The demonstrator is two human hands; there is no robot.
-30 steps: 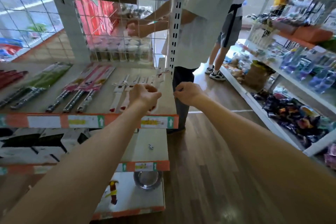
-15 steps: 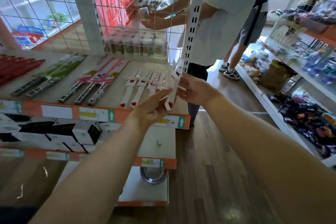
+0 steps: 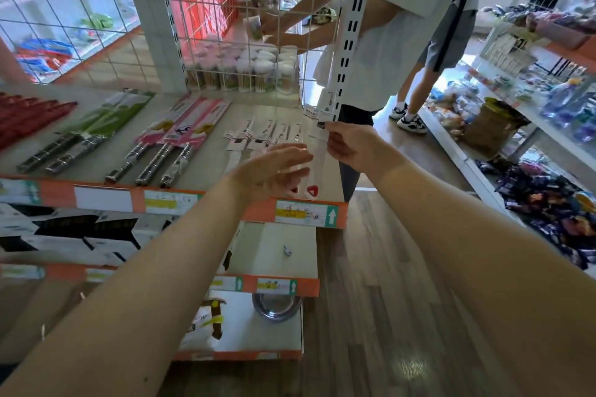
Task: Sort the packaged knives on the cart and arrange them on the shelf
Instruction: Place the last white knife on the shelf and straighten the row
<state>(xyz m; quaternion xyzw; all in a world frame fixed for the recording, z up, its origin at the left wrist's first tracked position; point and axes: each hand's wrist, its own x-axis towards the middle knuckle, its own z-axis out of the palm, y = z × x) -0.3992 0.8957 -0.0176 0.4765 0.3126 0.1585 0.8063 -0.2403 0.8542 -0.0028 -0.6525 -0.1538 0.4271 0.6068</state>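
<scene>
**Item:** white knife pack (image 3: 317, 164), slim, in a clear sleeve with a printed card at the far end and a red mark at the near end. It lies lengthwise at the right end of the upper shelf (image 3: 106, 200), just right of the row of matching white packs (image 3: 258, 138).

**Neighbours, going left:** pink packs (image 3: 183, 138), green packs (image 3: 96, 132), red packs (image 3: 29, 116). The handles point near.

**Right hand** (image 3: 351, 147): thumb and fingers pinch the far card end of the pack.

**Left hand** (image 3: 274, 167): fingers straight and together, palm down over the near part of the row. It holds nothing. It is blurred, so contact with the packs cannot be told.

**Handling, judged:**
- Light, and easily carried by one end.
- The knife inside probably keeps the pack stiff along its length; the card end may bend.
- The sleeve looks glossy and likely slides on the smooth shelf, so a nudge could skew the row.
- Best held at the card end or across the handle, and pressed flat to align it.

**Cart:** not in view.
</scene>
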